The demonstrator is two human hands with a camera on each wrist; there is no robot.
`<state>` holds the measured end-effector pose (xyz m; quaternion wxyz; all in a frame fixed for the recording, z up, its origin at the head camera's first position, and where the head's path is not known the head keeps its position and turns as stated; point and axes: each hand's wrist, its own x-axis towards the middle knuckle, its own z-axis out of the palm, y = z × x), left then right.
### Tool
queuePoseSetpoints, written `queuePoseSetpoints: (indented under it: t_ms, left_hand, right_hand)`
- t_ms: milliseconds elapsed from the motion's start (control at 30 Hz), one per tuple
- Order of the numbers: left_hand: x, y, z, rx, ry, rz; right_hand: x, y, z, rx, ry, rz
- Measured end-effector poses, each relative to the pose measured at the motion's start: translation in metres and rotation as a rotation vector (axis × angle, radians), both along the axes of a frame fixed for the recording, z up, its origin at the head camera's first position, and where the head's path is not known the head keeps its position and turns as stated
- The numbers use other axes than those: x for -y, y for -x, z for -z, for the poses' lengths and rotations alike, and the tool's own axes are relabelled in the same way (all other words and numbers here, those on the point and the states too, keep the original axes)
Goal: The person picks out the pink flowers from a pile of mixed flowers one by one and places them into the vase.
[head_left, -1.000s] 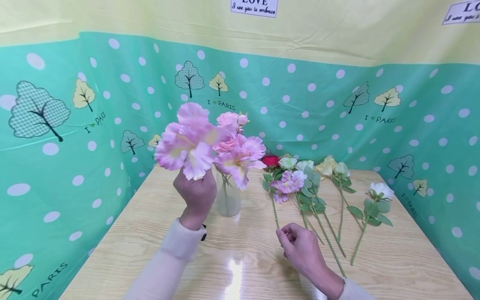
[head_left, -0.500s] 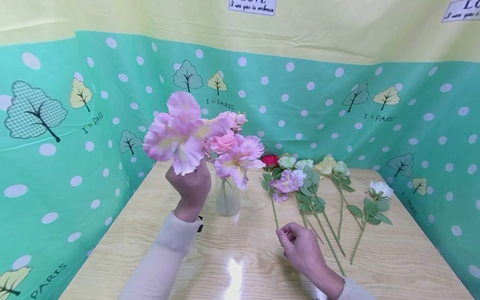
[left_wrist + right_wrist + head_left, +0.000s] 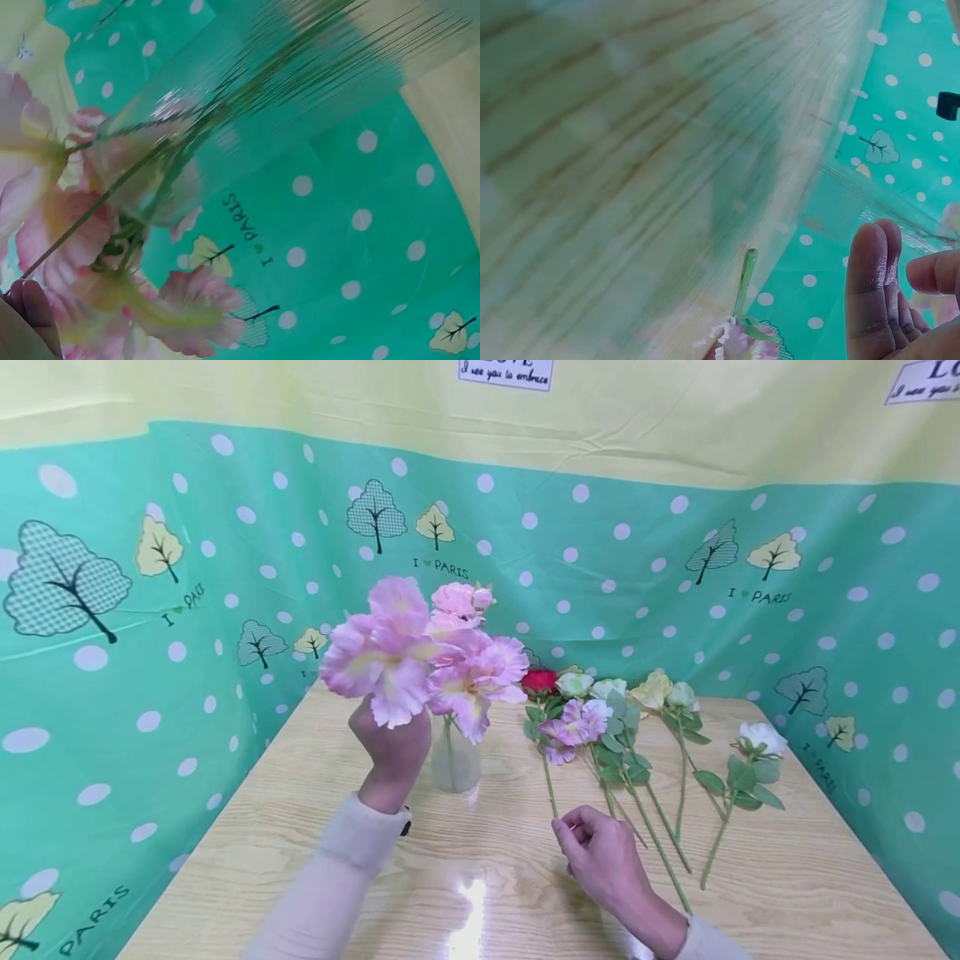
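Note:
In the head view my left hand grips a large pink iris just below its bloom. Its stem runs from my fingertips across the mouth of the clear glass vase in the left wrist view. Inside the vase, a second pink iris and pink roses stand upright. My right hand is over the table, fingers loosely bent, by the stem end of a red rose. Its thumb is apart from the fingers in the right wrist view, with nothing between them.
Several loose flowers lie to the right of the vase: a small purple iris, a yellow rose and, farther right, a white rose. The wooden table meets a green dotted curtain at the back and sides.
My left hand with the iris swung left and slightly up, then came back right and lower, the bloom again overlapping the vase's flowers. The right hand has stayed in place.

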<state>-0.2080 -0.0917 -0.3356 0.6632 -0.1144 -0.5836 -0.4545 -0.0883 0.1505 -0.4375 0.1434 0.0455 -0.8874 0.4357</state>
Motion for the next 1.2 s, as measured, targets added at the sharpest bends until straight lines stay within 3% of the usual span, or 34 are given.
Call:
queuePoseSetpoints:
  t_ms: [133, 267, 333, 767, 1000, 1200]
  left_hand:
    - [0.0, 0.004, 0.013, 0.058, 0.037, 0.058]
    - [0.001, 0.005, 0.022, 0.108, 0.035, 0.214]
    - [0.001, 0.006, 0.026, 0.137, 0.063, 0.259]
    - [-0.003, 0.013, 0.046, 0.36, 0.198, 0.237]
    - [0.004, 0.019, 0.046, 0.267, 0.358, 0.215]
    - [0.002, 0.019, 0.05, 0.238, 0.31, 0.243]
  right_hand:
    - [0.0, 0.0, 0.001, 0.007, -0.001, 0.002]
    - [0.0, 0.001, 0.001, 0.009, -0.003, 0.004]
    - [0.0, 0.001, 0.001, 0.004, -0.005, 0.006]
    - [-0.001, 0.001, 0.003, -0.001, -0.027, 0.018]
    - [-0.002, 0.001, 0.005, 0.018, -0.028, 0.021]
    - [-0.003, 0.0, 0.004, 0.019, -0.027, 0.013]
